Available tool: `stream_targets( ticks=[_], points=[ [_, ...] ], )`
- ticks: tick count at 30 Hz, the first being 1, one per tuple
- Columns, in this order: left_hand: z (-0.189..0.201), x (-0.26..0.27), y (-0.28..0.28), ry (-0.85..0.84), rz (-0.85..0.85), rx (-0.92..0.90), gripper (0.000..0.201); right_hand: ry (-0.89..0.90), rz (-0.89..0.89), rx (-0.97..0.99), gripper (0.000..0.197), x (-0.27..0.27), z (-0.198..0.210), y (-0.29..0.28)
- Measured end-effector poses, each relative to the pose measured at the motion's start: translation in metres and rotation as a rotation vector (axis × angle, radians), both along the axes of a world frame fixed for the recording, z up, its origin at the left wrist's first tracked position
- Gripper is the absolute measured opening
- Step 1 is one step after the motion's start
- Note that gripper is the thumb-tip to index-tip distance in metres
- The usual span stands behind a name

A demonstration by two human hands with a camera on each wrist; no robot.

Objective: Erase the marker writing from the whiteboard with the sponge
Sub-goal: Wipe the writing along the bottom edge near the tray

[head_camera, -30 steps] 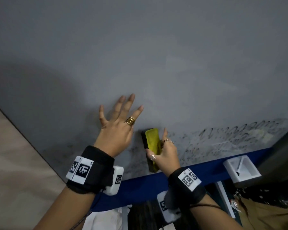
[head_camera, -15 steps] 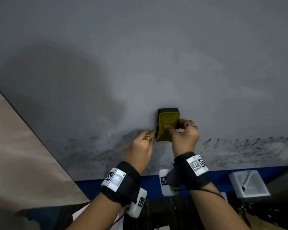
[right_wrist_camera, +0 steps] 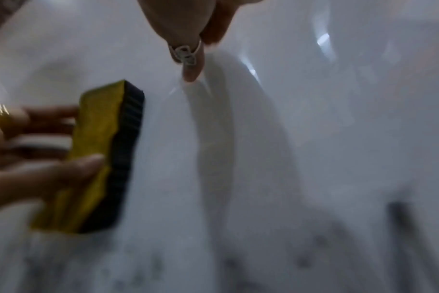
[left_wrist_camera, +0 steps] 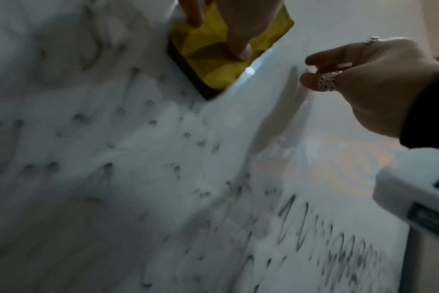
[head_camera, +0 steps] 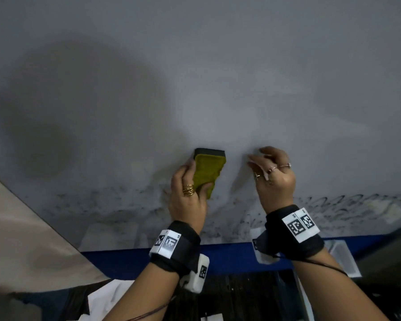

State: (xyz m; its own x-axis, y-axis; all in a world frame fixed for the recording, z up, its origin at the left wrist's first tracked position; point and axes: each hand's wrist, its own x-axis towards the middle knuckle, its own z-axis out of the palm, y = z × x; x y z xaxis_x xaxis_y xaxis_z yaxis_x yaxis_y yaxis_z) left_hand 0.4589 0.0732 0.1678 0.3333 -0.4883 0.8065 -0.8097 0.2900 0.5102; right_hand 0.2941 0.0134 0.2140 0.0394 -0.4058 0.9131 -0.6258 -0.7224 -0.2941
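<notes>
The left hand (head_camera: 188, 191) grips the rectangular yellow sponge with a black scouring layer (head_camera: 208, 172), thumb curled over the yellow face near its lower end and fingers wrapped round the far long edge; stacked gold rings sit on one finger. The black layer is turned toward the large white whiteboard (head_camera: 218, 77), and the sponge stands roughly upright against the board, just above the band of remaining writing. The right hand (head_camera: 272, 174) hangs just beside the sponge on its right, apart from it, holding nothing; its fingers are loosely curled with the tips pointing at the board, and several silver rings show. In the right wrist view one ringed fingertip (right_wrist_camera: 191, 76) comes very close to the board; whether it touches cannot be told.

Both wrists carry black fabric bands with white blocks (head_camera: 168, 243) printed with black-and-white square code markers; no words can be read on them. A thin dark cable trails from the right band.

The smeared black marker writing (head_camera: 347, 205) runs along the lower strip of the board, loops and strokes at the right, fainter smudges to the left; none of it is legible. Above the hands the board is grey-white with a broad soft shadow at the left. A blue ledge (head_camera: 229, 256) borders the board's bottom edge. A beige panel (head_camera: 21, 228) slants in at the lower left, and white sheets (head_camera: 107, 300) lie below.
</notes>
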Motion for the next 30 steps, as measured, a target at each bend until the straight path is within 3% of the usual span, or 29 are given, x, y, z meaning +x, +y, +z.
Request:
stream_targets(
  ticks=[4,7,11,14,21,26,30],
  points=[
    [-0.005,-0.028,-0.012,-0.289,0.108,-0.015,0.075,0.193,-0.072,-0.164,0.051,-0.024,-0.003,-0.014],
    [-0.009,-0.034,-0.023,-0.374,0.114,0.011,0.075,0.25,-0.025,-0.166,0.062,-0.031,-0.002,-0.017],
    [-0.01,-0.018,-0.029,-0.573,0.186,-0.096,0.058,0.303,0.017,-0.102,0.063,-0.038,-0.004,-0.021],
    [-0.015,-0.019,-0.029,-0.683,0.203,-0.145,0.04,0.303,0.099,0.008,0.043,-0.028,-0.008,-0.018],
    [-0.031,0.007,-0.023,-0.938,0.155,-0.126,0.031,0.543,-0.046,0.157,0.052,-0.028,-0.012,-0.019],
    [-0.047,0.086,0.008,-0.897,0.275,-0.041,0.039,0.571,-0.06,0.198,0.056,-0.023,-0.013,-0.021],
    [-0.051,0.093,0.019,-0.772,0.333,0.043,0.05,0.529,0.041,0.288,0.065,-0.014,-0.01,-0.016]
  ],
)
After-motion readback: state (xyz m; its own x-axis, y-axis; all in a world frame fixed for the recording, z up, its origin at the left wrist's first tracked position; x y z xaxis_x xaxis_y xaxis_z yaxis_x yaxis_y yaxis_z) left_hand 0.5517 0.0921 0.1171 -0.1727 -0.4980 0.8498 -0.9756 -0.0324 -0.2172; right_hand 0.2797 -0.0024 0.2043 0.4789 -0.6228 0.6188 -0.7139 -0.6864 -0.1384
